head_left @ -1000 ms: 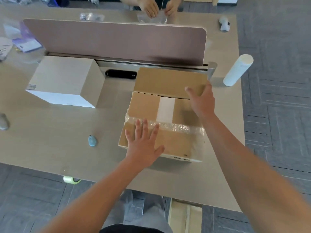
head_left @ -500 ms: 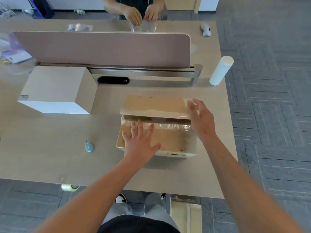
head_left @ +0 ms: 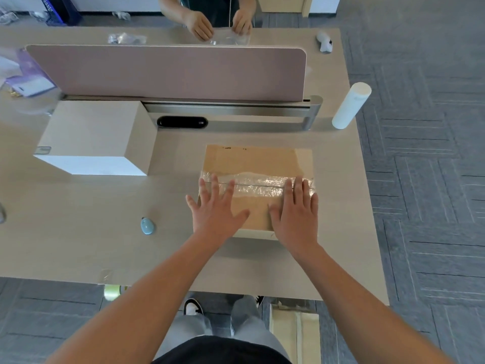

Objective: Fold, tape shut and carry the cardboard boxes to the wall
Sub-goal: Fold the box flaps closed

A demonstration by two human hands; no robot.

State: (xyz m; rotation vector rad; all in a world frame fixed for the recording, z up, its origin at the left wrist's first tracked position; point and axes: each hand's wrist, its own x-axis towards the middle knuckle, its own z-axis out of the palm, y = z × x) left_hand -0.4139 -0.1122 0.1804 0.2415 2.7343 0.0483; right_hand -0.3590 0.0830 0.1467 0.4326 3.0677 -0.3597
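Beige surface, head view: cardboard box lies right of centre, flaps down, wrinkled clear tape along the seam. Left hand and right hand press flat on its near half, fingers straight and spread. Half a second ago the far flap stood raised; now closed. Writing unreadable.
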